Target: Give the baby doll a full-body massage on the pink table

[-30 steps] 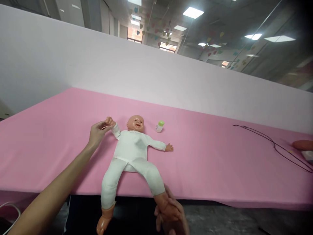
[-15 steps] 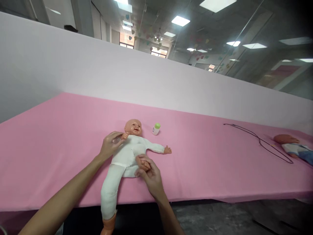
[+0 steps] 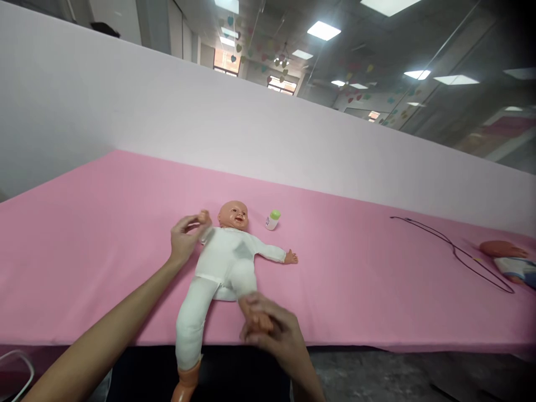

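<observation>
Well, from where I stand, a baby doll (image 3: 226, 259) in a white bodysuit lies on its back on a pink-covered table (image 3: 104, 279), with both hands at its limbs. The left hand (image 3: 183, 241) pinches the doll's raised hand (image 3: 204, 218) between thumb and fingertips, just beside its head. The right hand (image 3: 272, 329) curls closed around the doll's foot (image 3: 259, 322), that leg folded with the knee up. The step in hand looks like moving those limbs, and the next move calls for keeping both holds steady. Just beside the doll's head stands a green-capped bottle (image 3: 272, 219); well off to the doll's side lie a black cable (image 3: 454, 252) and a second doll (image 3: 505, 259).
</observation>
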The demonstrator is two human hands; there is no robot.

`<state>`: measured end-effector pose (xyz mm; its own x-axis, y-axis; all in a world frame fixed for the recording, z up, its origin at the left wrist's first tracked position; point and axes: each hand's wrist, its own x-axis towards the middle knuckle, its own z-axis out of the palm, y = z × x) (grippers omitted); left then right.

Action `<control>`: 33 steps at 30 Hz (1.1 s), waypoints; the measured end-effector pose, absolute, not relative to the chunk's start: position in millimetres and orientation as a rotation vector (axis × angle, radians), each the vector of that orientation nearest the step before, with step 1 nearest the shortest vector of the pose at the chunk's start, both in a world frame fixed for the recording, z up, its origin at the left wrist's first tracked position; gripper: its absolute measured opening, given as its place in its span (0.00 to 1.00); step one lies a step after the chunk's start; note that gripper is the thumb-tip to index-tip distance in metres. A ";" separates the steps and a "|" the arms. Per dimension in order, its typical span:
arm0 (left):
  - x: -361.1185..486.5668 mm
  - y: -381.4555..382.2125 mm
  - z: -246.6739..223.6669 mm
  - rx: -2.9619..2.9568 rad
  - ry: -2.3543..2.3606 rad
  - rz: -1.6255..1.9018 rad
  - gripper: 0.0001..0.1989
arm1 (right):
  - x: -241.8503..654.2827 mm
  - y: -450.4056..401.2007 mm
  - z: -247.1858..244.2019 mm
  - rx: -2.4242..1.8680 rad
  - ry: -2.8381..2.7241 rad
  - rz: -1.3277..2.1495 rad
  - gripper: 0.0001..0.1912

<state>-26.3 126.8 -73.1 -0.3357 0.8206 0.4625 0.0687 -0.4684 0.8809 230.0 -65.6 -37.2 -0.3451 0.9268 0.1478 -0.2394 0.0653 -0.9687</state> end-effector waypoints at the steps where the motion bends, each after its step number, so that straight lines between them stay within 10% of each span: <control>1: -22.4 122.1 -72.3 1.531 1.114 1.757 0.13 | 224.5 -51.2 -33.7 -0.845 -1.312 1.418 0.20; 18: -41.9 146.2 -79.2 0.759 1.222 1.902 0.20 | 248.1 -120.8 -41.2 -0.697 -1.433 1.738 0.23; 33: -13.2 113.2 -73.5 1.670 1.129 1.641 0.12 | 225.8 -44.4 -37.2 -0.898 -1.138 1.478 0.24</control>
<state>-13.2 113.2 -73.5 -0.0902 0.8441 0.5286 0.1923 -0.5060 0.8408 225.8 -44.4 -37.2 -0.2006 0.9794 0.0247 -0.2737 -0.0319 -0.9613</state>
